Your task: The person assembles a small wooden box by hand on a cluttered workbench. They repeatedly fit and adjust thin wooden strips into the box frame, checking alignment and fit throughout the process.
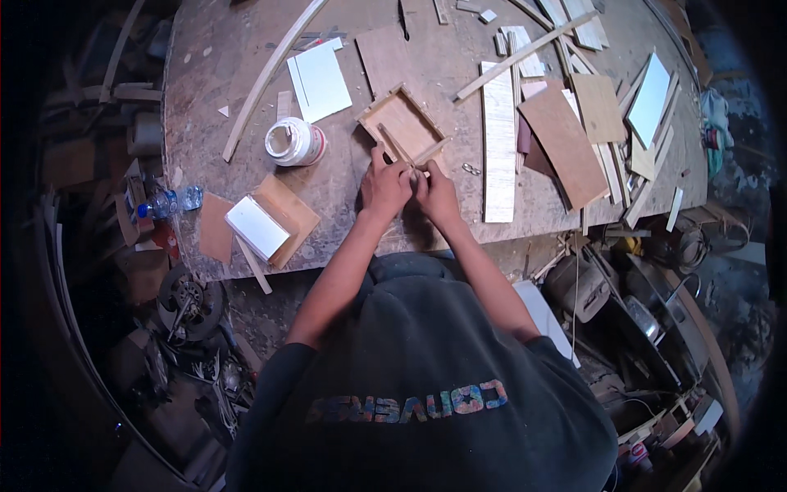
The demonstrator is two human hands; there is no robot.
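A small shallow wooden box [423,123] with raised thin sides sits on the workbench in front of me. A thin wooden strip [395,144] slants across its left part, down to my fingers. My left hand [385,187] is closed at the box's near left edge, its index finger stretched up along the side. Beside it my right hand [436,195] is closed on the near corner, thumb and fingers pinched together. Both hands' fingertips almost meet there and hide the joint. Whether a small piece lies between them, I cannot tell.
An open white tub [293,143] stands left of the box. White board [320,86], brown offcuts [216,228] and a long curved strip [266,78] lie around it. To the right are stacked panels [561,146] and battens. A plastic bottle [170,202] lies at the bench's left edge.
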